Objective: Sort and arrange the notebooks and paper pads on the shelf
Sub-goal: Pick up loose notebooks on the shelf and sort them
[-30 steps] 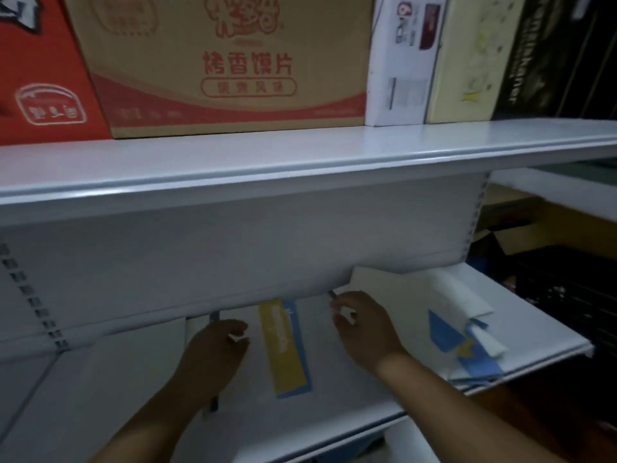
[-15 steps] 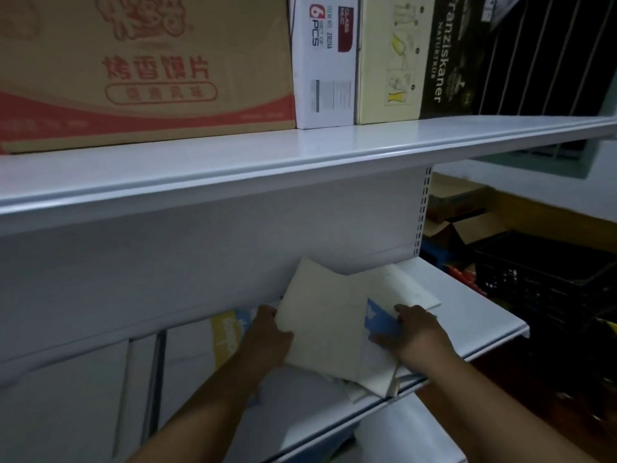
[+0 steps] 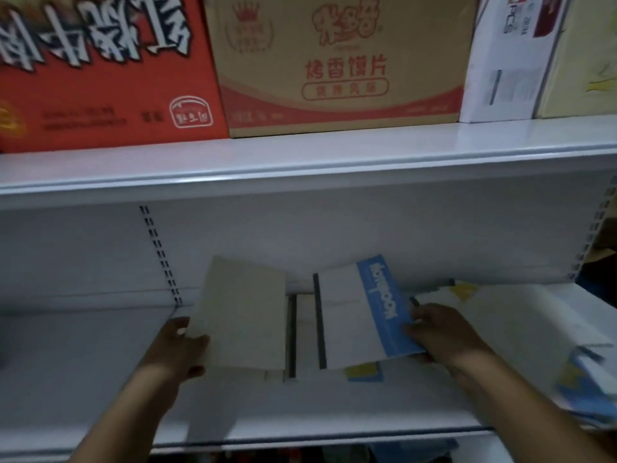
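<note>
My left hand (image 3: 180, 349) grips the lower left corner of a plain cream paper pad (image 3: 243, 315), held tilted above the white shelf (image 3: 83, 379). My right hand (image 3: 437, 332) holds the right edge of a white notebook with a blue strip (image 3: 360, 315) and a dark spine on its left. Under these lie more notebooks (image 3: 300, 335), one with a yellow and blue corner (image 3: 362, 374) showing. A loose pile of white, blue and yellow notebooks (image 3: 551, 349) lies at the shelf's right end.
The upper shelf (image 3: 300, 158) carries a red carton (image 3: 103, 71), a brown carton (image 3: 337, 61) and a white box (image 3: 510, 55). A slotted upright (image 3: 160, 252) runs down the back panel. The shelf's front edge (image 3: 300, 436) is just below my forearms.
The view has swung left. My hands have parted: the left took the cream pad leftward, while the right now holds the blue-strip notebook over the lying notebooks.
</note>
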Motion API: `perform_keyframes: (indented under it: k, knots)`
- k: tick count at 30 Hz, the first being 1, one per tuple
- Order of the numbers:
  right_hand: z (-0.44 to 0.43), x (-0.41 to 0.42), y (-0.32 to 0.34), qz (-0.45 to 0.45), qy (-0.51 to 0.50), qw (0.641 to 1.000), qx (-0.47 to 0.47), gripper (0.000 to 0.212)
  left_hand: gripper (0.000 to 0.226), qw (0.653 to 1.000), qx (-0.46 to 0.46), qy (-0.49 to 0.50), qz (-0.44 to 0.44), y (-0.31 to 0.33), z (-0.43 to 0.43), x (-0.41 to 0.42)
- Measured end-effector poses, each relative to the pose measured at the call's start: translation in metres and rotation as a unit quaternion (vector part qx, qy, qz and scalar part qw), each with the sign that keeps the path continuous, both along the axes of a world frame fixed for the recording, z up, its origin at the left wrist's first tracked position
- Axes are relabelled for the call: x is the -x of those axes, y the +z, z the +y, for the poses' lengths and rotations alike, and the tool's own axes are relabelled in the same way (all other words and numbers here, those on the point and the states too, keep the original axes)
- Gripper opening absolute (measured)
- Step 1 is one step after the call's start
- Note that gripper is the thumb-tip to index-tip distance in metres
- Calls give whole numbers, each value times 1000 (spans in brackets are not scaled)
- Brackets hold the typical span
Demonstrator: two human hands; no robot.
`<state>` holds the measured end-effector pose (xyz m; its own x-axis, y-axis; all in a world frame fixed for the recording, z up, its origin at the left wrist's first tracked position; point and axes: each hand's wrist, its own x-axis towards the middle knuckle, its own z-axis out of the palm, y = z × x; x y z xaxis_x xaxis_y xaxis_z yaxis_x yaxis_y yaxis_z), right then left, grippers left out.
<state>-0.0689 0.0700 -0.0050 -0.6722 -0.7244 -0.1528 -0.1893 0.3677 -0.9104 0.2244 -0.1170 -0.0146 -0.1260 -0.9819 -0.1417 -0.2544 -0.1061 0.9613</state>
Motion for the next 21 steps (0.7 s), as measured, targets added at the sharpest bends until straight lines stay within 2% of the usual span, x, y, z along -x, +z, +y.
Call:
perform_keyframes:
  k: [2, 4, 5, 7, 8, 9, 11, 14, 16, 18, 21]
  knots:
    - [-32, -26, -22, 42, 32, 998, -35, 17, 36, 997, 11, 14, -79, -9, -7, -16]
    - [-48, -45, -37, 47, 73, 994, -65, 13, 35, 979, 29, -5, -201, -18, -12, -30]
    - [-51, -50, -42, 107, 99, 986, -85, 8, 42, 962, 26, -23, -269, -26, -16, -36]
    - [-48, -56, -41, 188, 121, 969, -109, 19, 60, 921, 32, -25, -387, -37, -25, -41]
    - [-46, -53, -40, 194, 117, 967, -119, 31, 60, 910, 53, -9, -411, -36, -25, -38]
    - [-43, -50, -36, 226, 99, 959, -138, 40, 55, 909, 91, 8, -406, -31, -24, -29]
    - [-34, -40, -31, 277, 88, 947, -135, 47, 43, 924, 185, 1, -333, -15, -10, 4]
    - [-14, -17, -25, 314, 89, 937, -122, 46, 27, 929, 282, -107, -214, 3, 27, 73]
    - [12, 6, -28, 310, 58, 942, -114, 44, 25, 917, 292, -218, -163, 2, 55, 130]
    - [41, 31, -38, 324, -28, 944, -57, 38, 25, 900, 281, -298, -146, -5, 81, 184]
    - [89, 67, -46, 324, -179, 929, 1, 20, 31, 866, 271, -383, -175, -22, 111, 252]
